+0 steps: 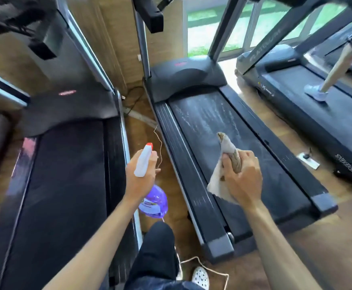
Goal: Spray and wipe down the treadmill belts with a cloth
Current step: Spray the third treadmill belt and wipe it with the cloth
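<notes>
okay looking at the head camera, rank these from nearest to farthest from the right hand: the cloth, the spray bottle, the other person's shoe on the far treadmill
1. Cloth: gripped in the right hand itself, over the middle treadmill belt.
2. Spray bottle: to its left, held in the left hand.
3. Other person's shoe: far upper right, on the far treadmill.

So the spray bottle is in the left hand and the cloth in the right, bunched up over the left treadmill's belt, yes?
Not quite. The head view shows the right hand gripping the bunched cloth over the middle treadmill's belt, the one streaked with white spray, not the left treadmill's. The rest holds: the left hand holds the spray bottle.
</notes>
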Available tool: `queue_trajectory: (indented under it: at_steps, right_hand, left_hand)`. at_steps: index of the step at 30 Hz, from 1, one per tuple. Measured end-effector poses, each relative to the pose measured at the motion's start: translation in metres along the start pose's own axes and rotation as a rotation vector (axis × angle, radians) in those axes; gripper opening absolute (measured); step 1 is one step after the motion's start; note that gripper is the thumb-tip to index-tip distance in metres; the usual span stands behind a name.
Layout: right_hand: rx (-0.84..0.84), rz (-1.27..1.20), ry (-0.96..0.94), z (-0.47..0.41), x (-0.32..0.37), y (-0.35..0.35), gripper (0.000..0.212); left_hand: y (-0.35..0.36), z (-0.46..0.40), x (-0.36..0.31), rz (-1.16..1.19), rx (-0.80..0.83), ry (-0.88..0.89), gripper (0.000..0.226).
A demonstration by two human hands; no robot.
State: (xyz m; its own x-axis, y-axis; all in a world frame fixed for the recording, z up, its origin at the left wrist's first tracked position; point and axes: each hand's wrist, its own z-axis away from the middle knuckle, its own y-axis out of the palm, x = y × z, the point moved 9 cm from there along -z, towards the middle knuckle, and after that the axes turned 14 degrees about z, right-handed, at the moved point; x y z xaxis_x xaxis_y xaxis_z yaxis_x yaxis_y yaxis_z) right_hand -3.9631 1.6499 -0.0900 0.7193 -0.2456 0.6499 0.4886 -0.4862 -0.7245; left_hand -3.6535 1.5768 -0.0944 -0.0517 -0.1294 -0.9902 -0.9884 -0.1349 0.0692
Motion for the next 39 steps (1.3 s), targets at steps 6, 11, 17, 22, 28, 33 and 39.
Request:
queue_trajectory:
  at_steps: [6, 11, 17, 22, 28, 33, 39]
  right_hand:
    - [0.021, -0.005, 0.008, -0.062, 0.018, 0.037, 0.021]
    - [0.007, -0.010, 0.055, -0.116, 0.043, 0.092, 0.012]
    - [-0.023, 0.008, 0.145, -0.184, 0.079, 0.163, 0.018]
    - [-0.071, 0.024, 0.189, -0.217, 0.090, 0.188, 0.016]
    - [-0.074, 0.029, 0.273, -0.259, 0.073, 0.219, 0.015]
    - [-0.042, 0.011, 0.324, -0.318, 0.053, 0.251, 0.006]
    - [0.009, 0.020, 0.316, -0.395, 0.038, 0.271, 0.007]
  left_hand:
    - [-0.002, -0.072, 0.015, -0.007, -0.014, 0.007, 0.017]
    - [-0.005, -0.157, 0.042, 0.000, -0.006, 0.003, 0.012]
    - [0.001, -0.267, 0.067, -0.007, 0.117, -0.054, 0.014]
    - [0.018, -0.336, 0.072, -0.030, 0.215, -0.027, 0.013]
    - [0.057, -0.396, 0.117, -0.039, 0.279, -0.125, 0.010]
    - [0.105, -0.446, 0.158, -0.106, 0.291, -0.210, 0.013]
    - [0.151, -0.507, 0.192, -0.203, 0.210, -0.267, 0.023]
